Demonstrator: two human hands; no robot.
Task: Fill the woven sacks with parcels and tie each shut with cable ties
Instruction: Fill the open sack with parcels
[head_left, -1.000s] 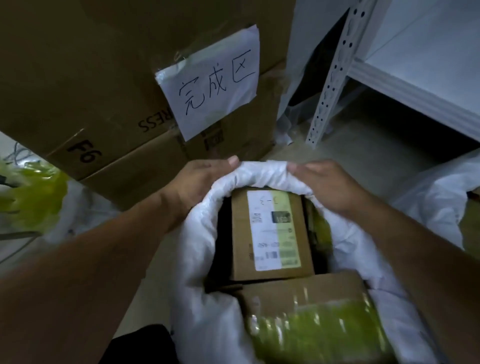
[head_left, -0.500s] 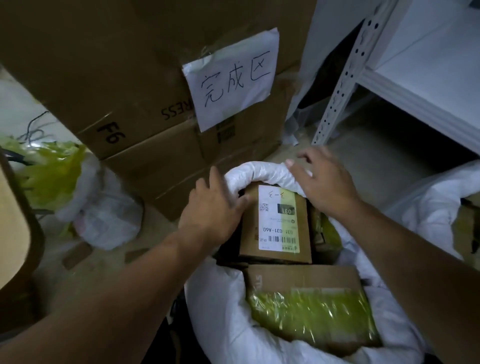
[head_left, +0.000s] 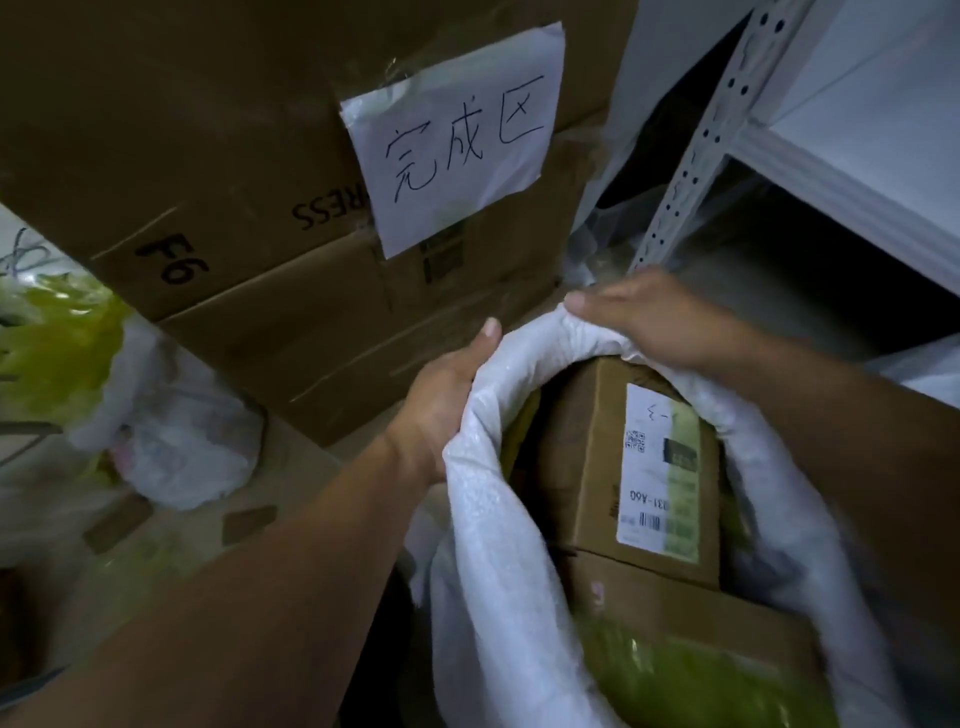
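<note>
1. Concrete floor (head_left: 779, 291) carries stacked goods and an open woven sack (head_left: 493, 545) at the near right.
2. Inside the sack, nearest: a cardboard parcel (head_left: 691, 613) with green wrap.
3. Behind it, touching: a second parcel (head_left: 587, 457) bearing a white shipping label.
4. Left hand (head_left: 441, 400) grips the sack's rolled rim on its left edge, fingers curled under, thumb up.
5. Right hand (head_left: 660, 317) grips the rim's far edge, fingers curled over the fabric.
6. Beyond: stacked cartons (head_left: 208, 182) with a taped handwritten sign (head_left: 457, 135); white metal shelving (head_left: 810, 171) at far right; plastic bags (head_left: 171, 436) at left.
</note>
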